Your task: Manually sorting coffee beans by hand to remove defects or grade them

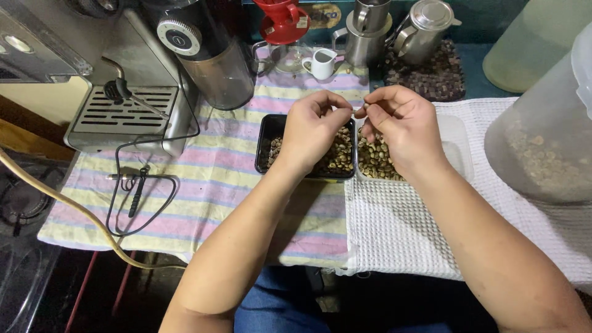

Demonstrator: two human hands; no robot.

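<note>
My left hand [311,126] hovers over a black tray [264,139] of pale beans [338,157], fingers pinched together near the fingertips of my right hand. My right hand [401,123] is above a clear plastic tray [459,145] holding more pale beans [373,161], its thumb and forefinger pinched on something too small to make out, probably a bean. The two hands almost touch at the fingertips over the gap between the trays.
An espresso machine [123,105] and a grinder [213,61] stand at the back left on a striped cloth [209,179]. A black cable [139,191] lies on it. Steel pitchers [394,31], a white creamer [322,63] and a red dripper [282,21] sit behind. A large plastic container [542,142] stands right on a white towel [394,228].
</note>
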